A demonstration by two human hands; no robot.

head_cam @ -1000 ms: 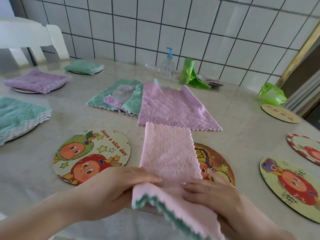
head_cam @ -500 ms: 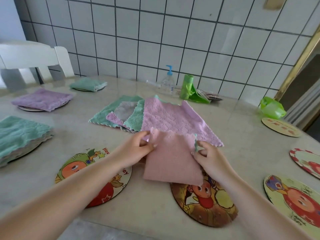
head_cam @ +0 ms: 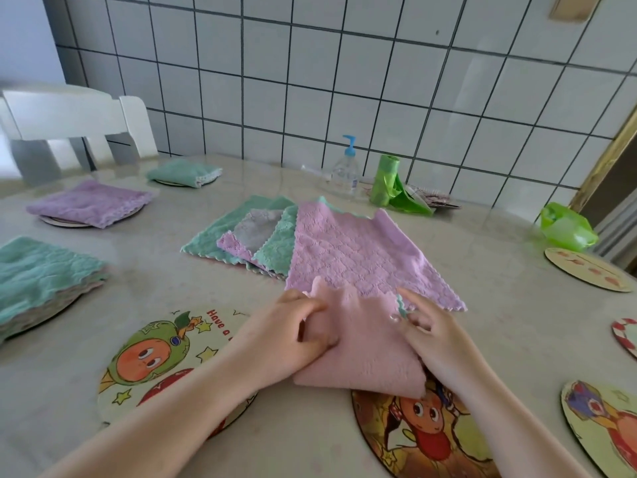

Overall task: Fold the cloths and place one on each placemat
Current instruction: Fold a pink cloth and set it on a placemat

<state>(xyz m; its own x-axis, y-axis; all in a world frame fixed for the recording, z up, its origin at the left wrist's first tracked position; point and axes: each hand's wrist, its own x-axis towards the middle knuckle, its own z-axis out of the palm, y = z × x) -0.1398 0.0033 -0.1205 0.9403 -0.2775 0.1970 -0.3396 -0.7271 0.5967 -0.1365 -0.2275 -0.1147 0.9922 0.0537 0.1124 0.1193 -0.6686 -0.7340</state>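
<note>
A folded pink cloth (head_cam: 367, 353) lies on the table between two round placemats, its near corner over the brown one (head_cam: 413, 439). My left hand (head_cam: 293, 336) grips its left edge and my right hand (head_cam: 431, 336) pinches its far right corner. The cream placemat (head_cam: 155, 360) with fruit faces lies bare to the left, partly under my left forearm. Beyond the pink cloth, a fanned pile of flat cloths has a lilac one (head_cam: 358, 250) on top and green ones (head_cam: 220, 236) below.
Folded cloths cover placemats at the left: green (head_cam: 38, 274), purple (head_cam: 89, 203), green (head_cam: 182, 172). Bare placemats lie at the right (head_cam: 606, 426), (head_cam: 625, 334), (head_cam: 586, 269). A pump bottle (head_cam: 344, 170), green bags (head_cam: 389, 188), (head_cam: 565, 227) and a white chair (head_cam: 76, 125) stand at the back.
The pink cloth went from a long strip to a shorter folded square. My hands moved from its near end up to its far corners, and the view tilted up.
</note>
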